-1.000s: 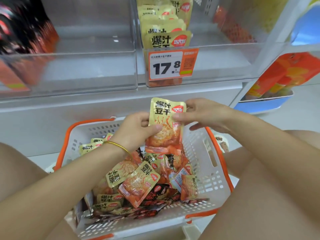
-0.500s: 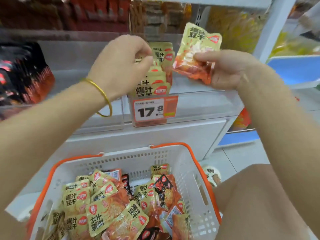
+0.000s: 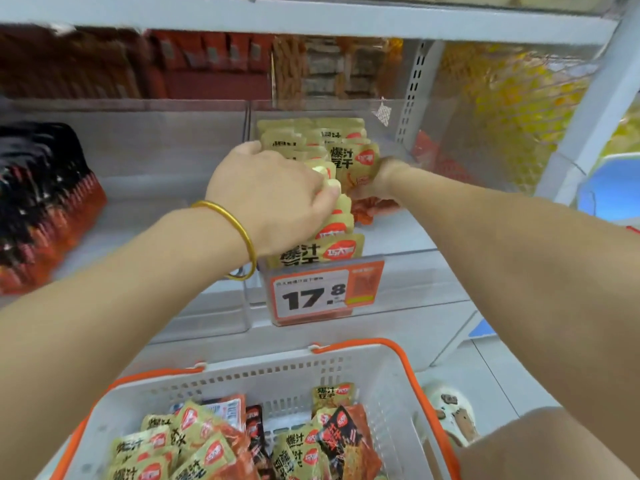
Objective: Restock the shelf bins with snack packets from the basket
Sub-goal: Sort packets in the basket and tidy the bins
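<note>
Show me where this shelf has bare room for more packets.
Bare floor lies in the bin between the black packets and the yellow row, and right of that row, before the red packets. The row, with both hands, is crowded.
</note>
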The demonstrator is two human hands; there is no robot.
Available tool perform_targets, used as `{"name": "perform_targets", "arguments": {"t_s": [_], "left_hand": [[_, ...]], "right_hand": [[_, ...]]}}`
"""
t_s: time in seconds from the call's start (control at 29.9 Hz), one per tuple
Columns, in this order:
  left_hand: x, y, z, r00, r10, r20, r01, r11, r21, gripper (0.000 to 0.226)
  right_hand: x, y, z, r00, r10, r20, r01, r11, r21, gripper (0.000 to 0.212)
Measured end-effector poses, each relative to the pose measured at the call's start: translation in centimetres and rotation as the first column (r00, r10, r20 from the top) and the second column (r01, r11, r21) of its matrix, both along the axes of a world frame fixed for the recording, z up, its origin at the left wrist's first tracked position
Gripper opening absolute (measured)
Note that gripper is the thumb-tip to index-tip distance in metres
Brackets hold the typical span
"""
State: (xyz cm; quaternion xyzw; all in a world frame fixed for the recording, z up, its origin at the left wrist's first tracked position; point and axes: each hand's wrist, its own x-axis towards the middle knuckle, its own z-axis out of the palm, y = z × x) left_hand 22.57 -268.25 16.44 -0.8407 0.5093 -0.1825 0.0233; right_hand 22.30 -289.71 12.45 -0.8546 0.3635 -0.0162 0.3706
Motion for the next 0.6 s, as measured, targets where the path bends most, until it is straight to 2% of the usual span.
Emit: {"name": "perform_targets", "arguments": {"t_s": [0.13, 0.2, 0.3, 0.47, 0.53, 0.6], "left_hand": [[0.3, -0.2, -0.3, 1.0, -0.002, -0.012, 0.002, 1.0, -0.019, 0.067], [0.3, -0.2, -0.3, 1.0, -0.011, -0.026, 0.011, 1.0, -0.028, 0.067], [0.2, -0.2, -0.2, 0.999, -0.006, -0.042, 0.005, 1.0, -0.019, 0.064], [0.3, -0.1, 0.0, 0.997, 0.014, -0.077, -0.013, 1.0, 0.015, 0.06], [0.3, -0.2, 0.0, 0.995, 0.02, -0.1, -0.021, 1.0, -0.005, 0.058], [0.3, -0.2, 0.1, 0.992, 0.008, -0.129, -0.017, 0.998, -0.068, 0.059]], "right_hand": [[1.5, -0.6, -1.0, 0.994, -0.01, 0.106, 0.02, 0.996, -0.085, 0.045], [1.4, -0.5, -1.1, 0.993, 0.01, 0.115, 0.003, 0.994, -0.113, 0.044], [1.4, 0.0, -1.1, 0.994, 0.071, 0.077, -0.062, 0.991, -0.114, 0.031], [0.9, 0.2, -0.6, 0.998, 0.051, 0.035, -0.049, 0.998, -0.045, 0.038], [0.4, 0.2, -0.1, 0.999, 0.029, 0.02, -0.028, 0.998, -0.058, 0.035], [-0.5, 0.5, 0.7, 1.0, 0.011, -0.001, -0.011, 0.997, -0.082, 0.041]]}}
